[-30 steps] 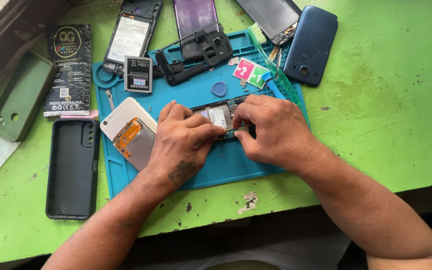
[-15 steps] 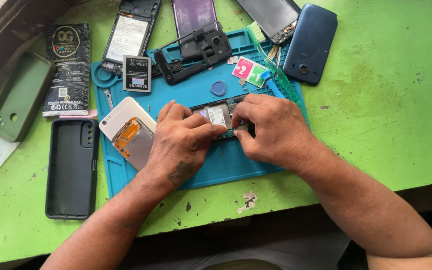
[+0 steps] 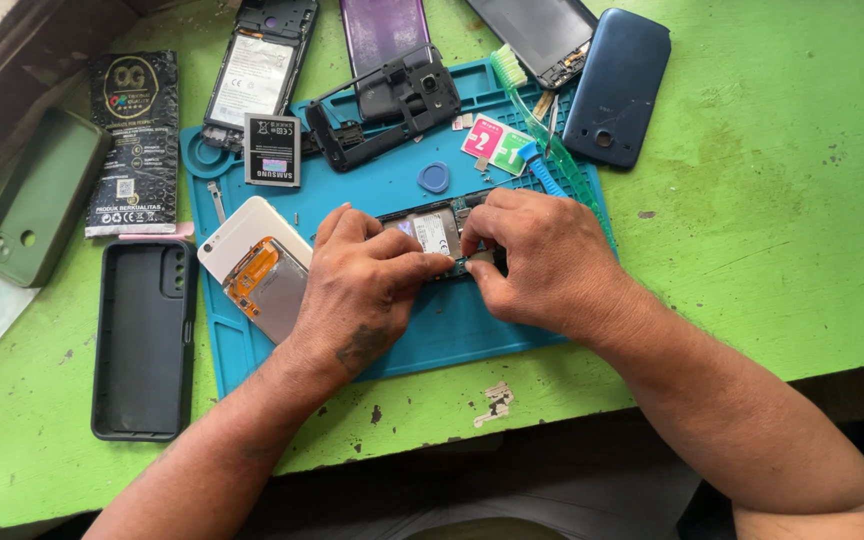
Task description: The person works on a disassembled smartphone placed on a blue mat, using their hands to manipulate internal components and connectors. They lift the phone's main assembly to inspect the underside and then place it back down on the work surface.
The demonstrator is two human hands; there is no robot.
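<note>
On a blue repair mat (image 3: 452, 330) lies an opened phone circuit board (image 3: 434, 228), partly hidden under my fingers. My left hand (image 3: 357, 290) presses on its left part, fingertips curled onto the board. From the right, my right hand (image 3: 537, 262) pinches the board's lower right corner between thumb and fingers. Both hands meet over the board.
A white phone with an orange-edged screen (image 3: 257, 265), a small battery (image 3: 272, 150), a black phone frame (image 3: 382, 110), a blue pick (image 3: 433, 177) and a green brush (image 3: 542, 125) lie on the mat. Black case (image 3: 142, 340), green case (image 3: 40, 195), dark blue back cover (image 3: 617, 85) rest on the green table.
</note>
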